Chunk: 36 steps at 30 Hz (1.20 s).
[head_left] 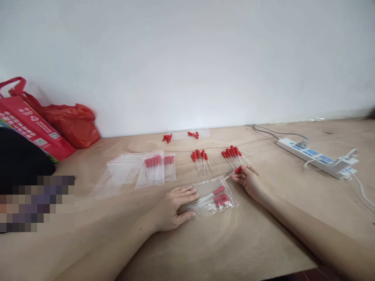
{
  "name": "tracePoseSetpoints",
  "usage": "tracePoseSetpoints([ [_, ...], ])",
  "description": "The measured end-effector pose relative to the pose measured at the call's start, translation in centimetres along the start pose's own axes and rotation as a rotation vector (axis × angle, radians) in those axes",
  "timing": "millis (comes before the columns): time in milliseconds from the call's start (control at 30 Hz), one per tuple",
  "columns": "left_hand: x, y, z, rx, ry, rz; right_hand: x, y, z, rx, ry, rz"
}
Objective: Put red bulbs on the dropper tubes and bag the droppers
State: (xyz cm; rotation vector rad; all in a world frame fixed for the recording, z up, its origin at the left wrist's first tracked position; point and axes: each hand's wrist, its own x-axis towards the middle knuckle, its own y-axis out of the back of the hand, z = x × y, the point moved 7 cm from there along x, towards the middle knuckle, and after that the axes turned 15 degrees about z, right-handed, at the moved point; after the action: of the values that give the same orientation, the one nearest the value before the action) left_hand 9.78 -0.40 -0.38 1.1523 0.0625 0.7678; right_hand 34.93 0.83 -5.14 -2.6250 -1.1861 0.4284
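Observation:
My left hand (177, 207) rests over the left end of a clear zip bag (202, 184), its fingers stretched out and its thumb apart. Inside that bag lie several glass droppers with red rubber bulbs (219, 190). Between its fingertips, my right hand (249, 181) pinches another dropper (238, 169) near the red bulb, the glass tip pointing at the bag's upper right corner. Just behind it fans a group of loose droppers (232, 153). A smaller group of droppers (200, 156) sits left of that one.
Filled bags of droppers (152, 168) and flat clear bags (117, 171) lie left of centre. Loose red bulbs (167, 138) and a clear bag (181, 134) are near the wall. A power strip (310, 154) with cables is at right; red bags (70, 121) stand at left.

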Motion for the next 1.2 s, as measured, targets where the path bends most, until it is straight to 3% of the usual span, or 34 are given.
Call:
tracePoseSetpoints([
  [200,0.1,0.0,0.0,-0.009,-0.004,0.014,-2.7,-1.7,0.2,-0.255,-0.09,-0.249],
  [367,0.0,-0.1,-0.1,0.012,-0.005,-0.002,-3.3,-2.2,-0.1,-0.49,0.047,-0.338],
  [567,0.1,-0.1,0.0,0.007,-0.01,0.003,-4.4,-3.8,0.1,-0.547,0.184,-0.657],
  [733,0.1,-0.1,0.0,-0.002,-0.006,0.008,-5.3,-4.4,-0.6,-0.658,0.346,-0.816],
  [833,0.1,-0.1,-0.1,-0.013,-0.003,0.013,-5.1,-4.4,-0.1,-0.622,0.234,-0.812],
  [933,0.1,-0.2,-0.1,-0.014,0.0,0.01,-4.3,-3.9,0.9,-0.62,0.129,-0.708],
  [1067,0.1,-0.2,-0.1,0.008,-0.002,-0.001,-3.3,-3.4,1.1,-0.703,0.214,-0.563],
  [1200,0.1,-0.3,-0.2,0.02,-0.006,-0.002,-3.2,-3.5,1.0,-0.705,0.219,-0.638],
])
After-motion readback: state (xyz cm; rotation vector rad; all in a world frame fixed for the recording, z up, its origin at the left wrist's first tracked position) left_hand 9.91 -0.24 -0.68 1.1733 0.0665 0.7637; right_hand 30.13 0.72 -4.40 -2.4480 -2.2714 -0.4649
